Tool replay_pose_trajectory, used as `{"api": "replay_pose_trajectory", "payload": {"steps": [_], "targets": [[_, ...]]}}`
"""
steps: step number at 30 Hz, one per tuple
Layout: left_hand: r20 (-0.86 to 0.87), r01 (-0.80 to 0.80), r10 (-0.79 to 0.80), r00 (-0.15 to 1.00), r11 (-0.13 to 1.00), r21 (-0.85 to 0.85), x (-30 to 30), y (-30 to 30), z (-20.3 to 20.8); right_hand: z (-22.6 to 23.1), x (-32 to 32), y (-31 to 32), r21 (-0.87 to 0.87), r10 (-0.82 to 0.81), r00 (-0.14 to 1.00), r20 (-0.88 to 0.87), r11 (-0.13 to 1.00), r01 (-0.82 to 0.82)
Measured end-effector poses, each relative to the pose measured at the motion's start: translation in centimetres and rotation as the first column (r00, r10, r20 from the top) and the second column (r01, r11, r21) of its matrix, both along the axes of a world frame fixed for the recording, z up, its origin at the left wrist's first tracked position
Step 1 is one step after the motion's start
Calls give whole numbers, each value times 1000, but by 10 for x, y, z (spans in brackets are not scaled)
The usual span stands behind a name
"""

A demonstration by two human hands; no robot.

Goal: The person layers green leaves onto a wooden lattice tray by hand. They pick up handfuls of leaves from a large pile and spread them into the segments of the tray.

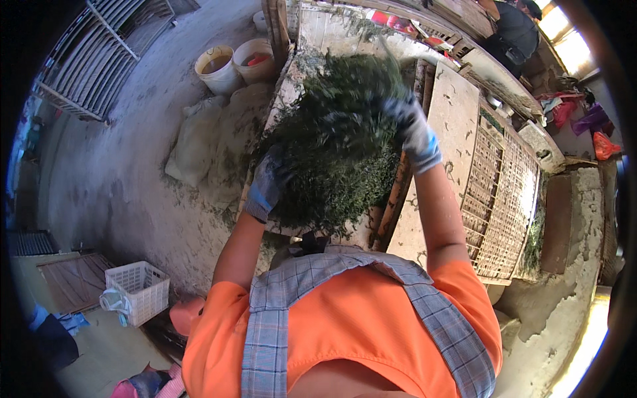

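I see a dark green mass of fine leafy strands (338,139), with my left hand (267,182) in a grey-blue fabric glove and my right hand (417,132) in a pale grey glove with a bright blue cuff. My short-sleeved shirt (352,325) is orange, crossed by apron straps (265,331) in a grey-blue plaid check. The flat wooden board (446,132) is pale tan with green smears, and the bamboo lattice tray (497,199) is straw yellow. The round plastic bucket (215,67) is cream, the perforated plastic basket (138,290) white.
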State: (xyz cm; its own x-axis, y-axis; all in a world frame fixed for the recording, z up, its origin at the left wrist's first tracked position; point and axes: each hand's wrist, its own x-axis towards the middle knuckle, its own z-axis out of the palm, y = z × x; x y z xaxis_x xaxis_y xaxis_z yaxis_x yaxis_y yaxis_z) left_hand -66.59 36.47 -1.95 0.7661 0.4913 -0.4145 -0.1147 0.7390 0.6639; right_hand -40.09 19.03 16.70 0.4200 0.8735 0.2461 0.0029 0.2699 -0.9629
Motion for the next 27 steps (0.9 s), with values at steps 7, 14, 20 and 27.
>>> {"api": "replay_pose_trajectory", "payload": {"steps": [7,14,20,27], "targets": [[-273,-45,26,962,997,-61,-7,-21,12,-165,74,-68,-684,-335,942,-20,692,231],[-306,58,-39,951,997,55,24,-56,-1,-178,-8,31,-815,141,834,534,351,462],[-244,140,-79,967,960,244,47,-55,-1,-214,6,51,-724,-164,915,369,566,394],[24,-18,12,1000,960,281,83,-19,51,-48,-70,36,-200,-340,813,473,857,475]]}}
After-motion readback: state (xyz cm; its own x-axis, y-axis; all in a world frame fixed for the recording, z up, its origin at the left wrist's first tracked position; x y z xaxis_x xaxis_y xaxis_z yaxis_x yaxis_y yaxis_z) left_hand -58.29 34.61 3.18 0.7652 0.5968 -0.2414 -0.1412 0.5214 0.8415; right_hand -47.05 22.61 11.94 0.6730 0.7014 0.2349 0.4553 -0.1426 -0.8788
